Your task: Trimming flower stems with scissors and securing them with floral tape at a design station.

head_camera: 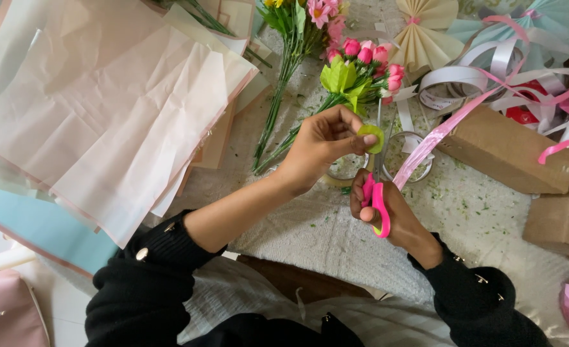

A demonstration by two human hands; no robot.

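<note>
My left hand pinches a small lime-green paper piece between thumb and fingers. My right hand grips pink-handled scissors, whose blades point up along the green piece. Just beyond lies a small bunch of pink artificial rosebuds with lime-green paper leaves and green stems. Both arms wear black sleeves with gold buttons.
Crumpled pale pink and cream paper sheets cover the left. Two clear tape rolls lie under the hands. Pink and white ribbon, brown boxes, folded paper fans and more flower stems lie around on the white knitted cloth.
</note>
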